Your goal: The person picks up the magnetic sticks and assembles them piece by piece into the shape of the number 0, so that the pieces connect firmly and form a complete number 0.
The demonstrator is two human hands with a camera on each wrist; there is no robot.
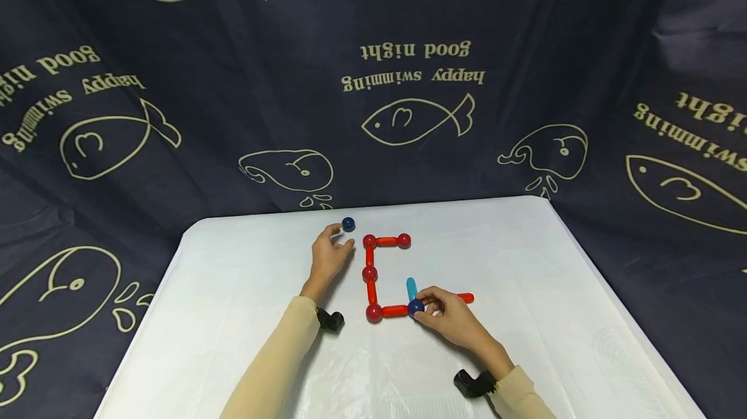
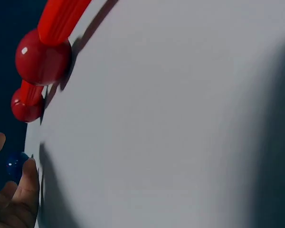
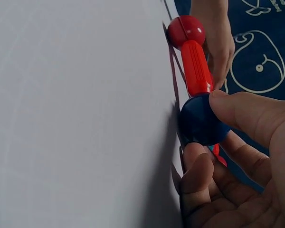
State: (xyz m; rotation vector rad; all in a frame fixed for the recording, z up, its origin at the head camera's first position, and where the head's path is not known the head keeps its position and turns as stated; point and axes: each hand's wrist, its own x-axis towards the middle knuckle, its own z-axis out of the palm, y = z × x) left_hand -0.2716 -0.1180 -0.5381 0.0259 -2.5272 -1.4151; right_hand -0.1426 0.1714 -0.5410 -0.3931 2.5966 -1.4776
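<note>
With thumb and fingers, my right hand [image 1: 452, 320] pinches a dark blue ball [image 3: 202, 119] against the end of a red rod [image 1: 395, 311]. That rod joins a corner red ball [image 1: 374, 312] in a bracket-shaped chain of red rods and balls on the white table. Farther up the table, my left hand [image 1: 330, 255] has its fingers spread beside a second dark blue ball [image 1: 348, 224]. Its fingertips are close to that ball; contact is hard to tell. A light blue rod [image 1: 412, 288] lies just behind the right hand's ball.
Another red rod [image 1: 465, 298] lies right of my right hand, partly hidden by it. The chain's far end is a red ball [image 1: 404, 240]. A dark curtain [image 1: 408, 172] with fish drawings hangs behind the white table [image 1: 233, 276].
</note>
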